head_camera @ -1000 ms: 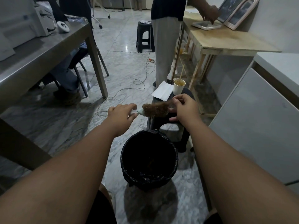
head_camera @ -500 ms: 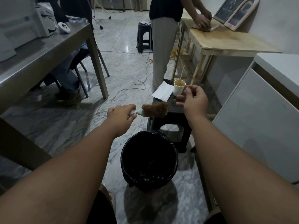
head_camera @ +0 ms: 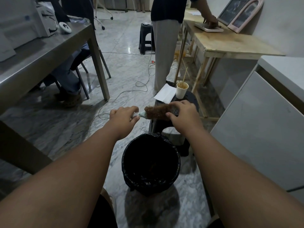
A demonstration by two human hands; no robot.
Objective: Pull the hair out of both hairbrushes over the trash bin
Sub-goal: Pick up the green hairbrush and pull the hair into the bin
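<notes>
marble floor, black bin (head_camera: 150, 163) near. brush (head_camera: 156, 112) lies left-right, held just beyond the bin's far rim. left hand (head_camera: 123, 116) fingers clamped on the handle at its left end; right hand (head_camera: 182, 112) fingers pinched on the hair at its right end, so the pull goes rightward.

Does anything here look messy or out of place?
Mostly one thing: the round hairbrush is matted with brown hair. It is held beyond the black-lined trash bin, above the dark stool, so loosened hair might miss. Thin cables trail loose across the marble floor.
</notes>
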